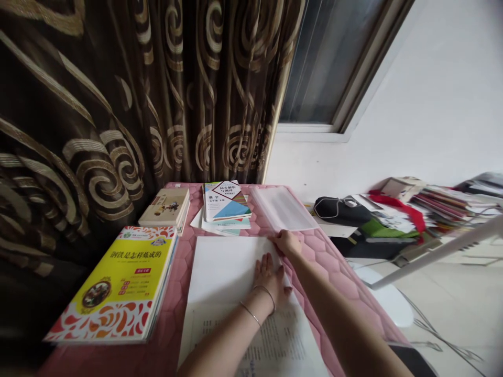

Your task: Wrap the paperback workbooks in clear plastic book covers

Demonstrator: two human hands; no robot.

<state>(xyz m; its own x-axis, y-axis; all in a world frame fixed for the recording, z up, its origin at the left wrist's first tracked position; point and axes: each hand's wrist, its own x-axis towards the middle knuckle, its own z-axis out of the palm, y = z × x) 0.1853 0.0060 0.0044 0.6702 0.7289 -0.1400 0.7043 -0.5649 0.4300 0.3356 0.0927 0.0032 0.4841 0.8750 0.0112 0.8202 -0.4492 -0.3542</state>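
Note:
A large white sheet of paper (226,262) lies on the pink quilted cover in front of me, with print and some handwriting on its near half. My left hand (271,283) rests flat on the sheet near its right edge, fingers stretched out; two thin bracelets circle the wrist. Just beyond it, my right hand (286,244) has its fingers closed at the sheet's far right corner. Past that corner lies a translucent plastic sleeve (285,208), apart from both hands.
At left sits a pile of books topped by a yellow book (118,277), with a beige book (165,207) behind. A maths workbook (226,201) lies on papers at the back. Right of the pink cover (334,262) are a black pouch (341,209) and stacked papers. A patterned curtain (212,89) hangs behind.

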